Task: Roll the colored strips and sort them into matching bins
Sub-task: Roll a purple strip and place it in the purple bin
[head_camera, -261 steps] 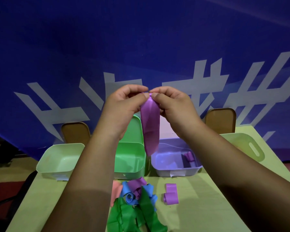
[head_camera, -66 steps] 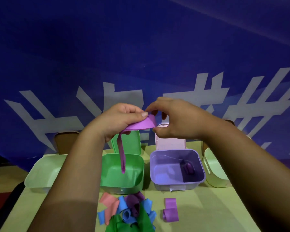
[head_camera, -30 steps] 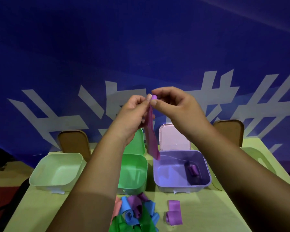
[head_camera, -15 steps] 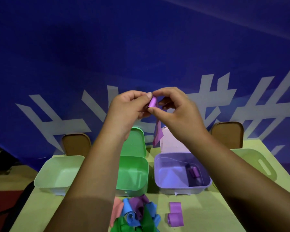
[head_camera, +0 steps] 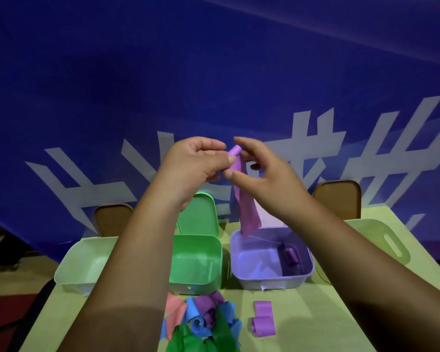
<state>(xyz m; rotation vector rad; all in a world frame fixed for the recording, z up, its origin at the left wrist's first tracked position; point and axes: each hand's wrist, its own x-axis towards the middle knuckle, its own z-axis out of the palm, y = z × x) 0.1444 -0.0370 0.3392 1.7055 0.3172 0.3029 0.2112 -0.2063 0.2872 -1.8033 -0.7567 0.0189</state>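
A purple strip is hanging in the air above the purple bin, its top end curling into a tight roll and its tail dangling flat. The left hand is pinching the rolled end, and the right hand is curling thumb and forefinger round it. The purple bin is holding one purple roll. A green bin is sitting just beside it.

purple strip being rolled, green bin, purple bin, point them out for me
purple strip (head_camera: 248,212), head view, on its loose hanging tail
green bin (head_camera: 196,262), head view, on its bare inside
purple bin (head_camera: 252,282), head view, on its front wall
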